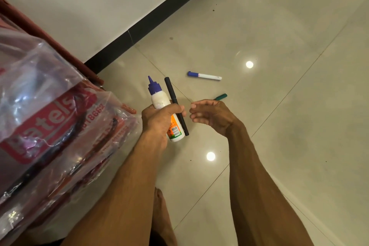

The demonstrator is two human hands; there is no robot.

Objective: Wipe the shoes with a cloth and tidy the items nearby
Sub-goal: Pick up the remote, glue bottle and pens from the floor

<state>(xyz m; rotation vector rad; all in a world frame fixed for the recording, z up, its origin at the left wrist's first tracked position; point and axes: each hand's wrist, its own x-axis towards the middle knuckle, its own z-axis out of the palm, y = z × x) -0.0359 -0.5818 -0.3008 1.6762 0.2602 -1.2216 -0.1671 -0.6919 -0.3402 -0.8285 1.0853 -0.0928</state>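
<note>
My left hand [157,120] grips a white glue bottle [159,100] with a purple nozzle cap, and a black pen [173,98] is held against the bottle in the same grip. Just to the right, my right hand [211,115] hovers with curled, parted fingers and nothing in it. A green pen [221,97] lies on the floor, mostly hidden behind my right hand. Farther off on the tiles lies a white marker [205,76] with a purple cap. No shoes or cloth are in view.
Clear plastic bags [50,122] with red printed labels are piled at the left against a dark red frame [65,48]. A black skirting strip [151,18] runs along the white wall. A bare foot [161,211] rests on the glossy beige tiles below my arms.
</note>
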